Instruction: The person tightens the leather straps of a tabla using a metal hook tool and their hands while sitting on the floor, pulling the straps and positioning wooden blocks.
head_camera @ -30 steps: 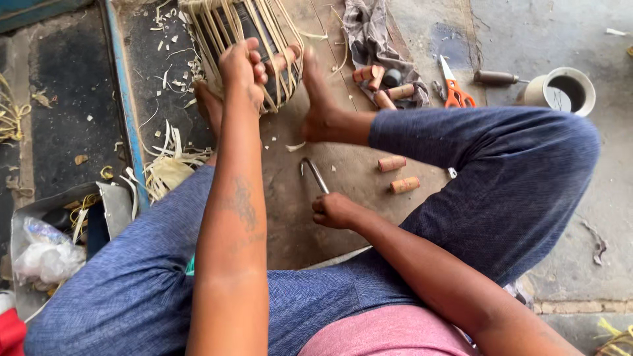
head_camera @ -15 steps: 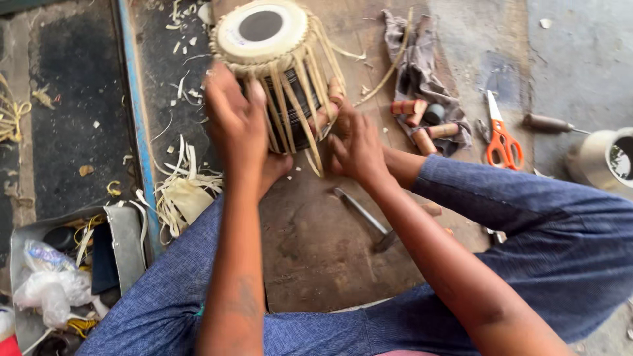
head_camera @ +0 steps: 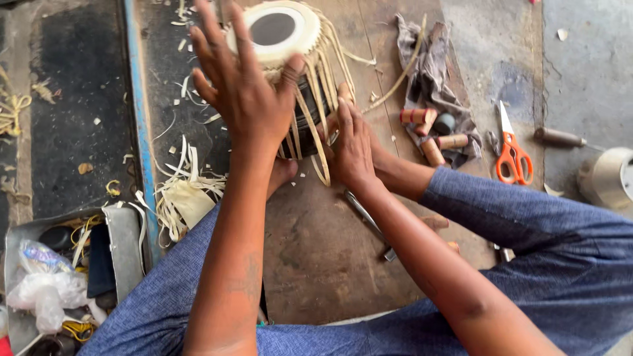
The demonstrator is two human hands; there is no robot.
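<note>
A small hand drum [head_camera: 280, 29] with a pale skin, a dark centre spot and tan lacing straps stands on the wooden board [head_camera: 316, 250] between my feet. My left hand [head_camera: 241, 89] lies over its near side, fingers spread, thumb pressed against the rim. My right hand [head_camera: 349, 142] grips the lacing straps low on the drum's right side. A metal tool [head_camera: 369, 221] lies on the board under my right forearm.
Orange scissors [head_camera: 513, 155], short wooden pegs [head_camera: 432, 135] on a grey rag [head_camera: 435, 72], a wooden-handled tool [head_camera: 560, 137] and a pale round container [head_camera: 610, 177] lie at the right. Strap shavings [head_camera: 184, 194] and a metal tray [head_camera: 125, 244] of scraps sit at the left.
My right hand left the metal tool on the board and moved up to the drum's lacing. My left hand has spread over the drum's side. The view has shifted toward the drum.
</note>
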